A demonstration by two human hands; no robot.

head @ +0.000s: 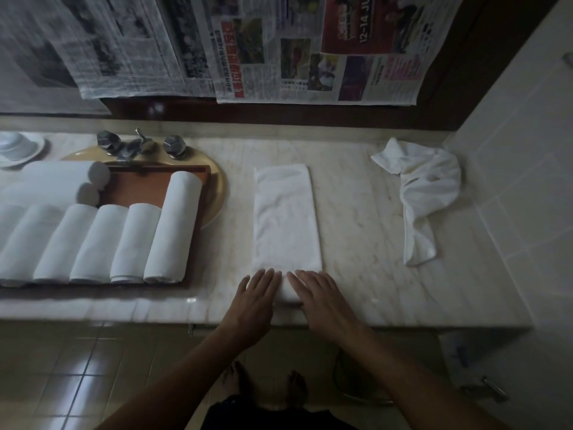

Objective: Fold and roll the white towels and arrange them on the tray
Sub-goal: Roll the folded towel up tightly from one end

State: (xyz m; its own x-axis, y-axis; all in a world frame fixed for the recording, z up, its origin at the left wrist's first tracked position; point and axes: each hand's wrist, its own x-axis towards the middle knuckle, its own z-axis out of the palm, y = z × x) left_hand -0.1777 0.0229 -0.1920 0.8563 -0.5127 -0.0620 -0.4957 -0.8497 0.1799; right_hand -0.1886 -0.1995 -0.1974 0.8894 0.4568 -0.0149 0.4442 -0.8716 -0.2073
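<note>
Two bare forearms reach forward from the lower edge and converge. The left hand (254, 302) and right hand (321, 301) lie side by side, palms down, fingers straight and slightly spread, pressing flat on the near end of a folded white towel (285, 218).

Newspapers (310, 48) hang above a faucet (136, 147) and marble counter (356, 212).

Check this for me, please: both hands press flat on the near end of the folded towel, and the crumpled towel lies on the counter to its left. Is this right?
Not fully. The head view shows the crumpled towel on the counter to the right of the folded towel, not its left. The left hand and right hand do press flat on its near end.
</note>
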